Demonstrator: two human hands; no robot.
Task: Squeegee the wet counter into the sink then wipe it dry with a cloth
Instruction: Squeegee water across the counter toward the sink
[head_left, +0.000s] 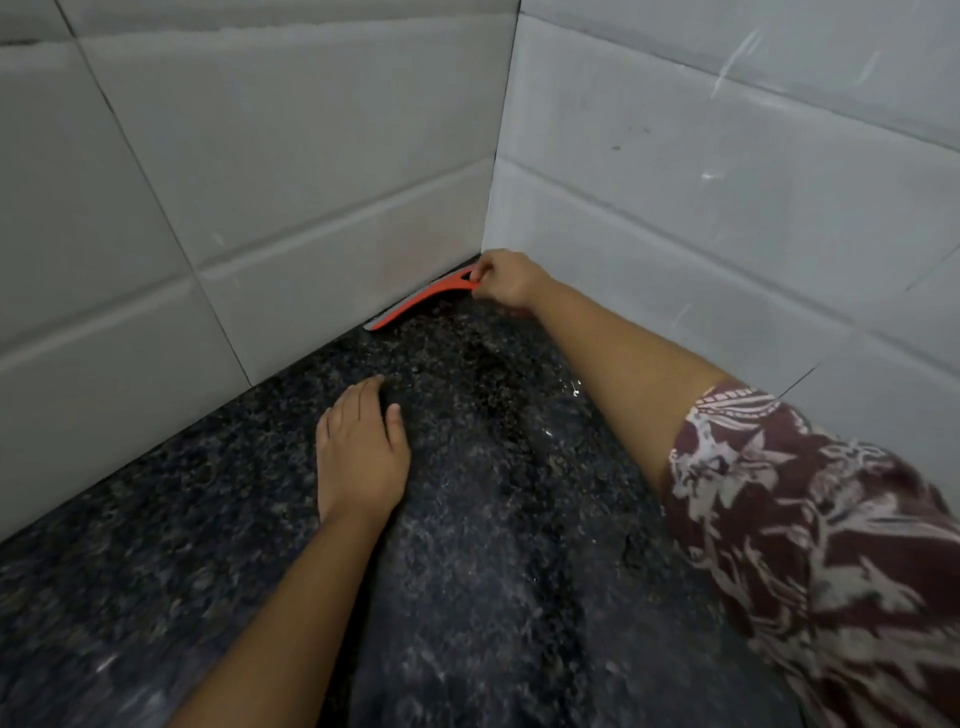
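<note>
Head view looks down on a dark speckled counter (493, 545) that runs into a corner of grey tiled walls (311, 171). At about 12 o'clock, deep in that corner, the right hand (506, 280) is clenched around the handle of an orange squeegee (421, 304). Its thumb and fingers pinch the handle end, and the rest of the handle is hidden under the palm. The squeegee's blade stretches from the hand toward 10 o'clock, lying along the foot of the left wall, with its grey rubber edge against the stone where counter meets tile. The right forearm comes in from 4 o'clock, with a maroon patterned sleeve (810, 545) covering the upper arm.

Near the centre of the frame, the left hand (363, 452) lies palm down on the counter, fingers released, loosely spread and pointing toward 12 o'clock, holding nothing. It is well apart from the squeegee. A few bright wet glints show on the stone at about 2 o'clock of the left hand, just beside the right forearm.
</note>
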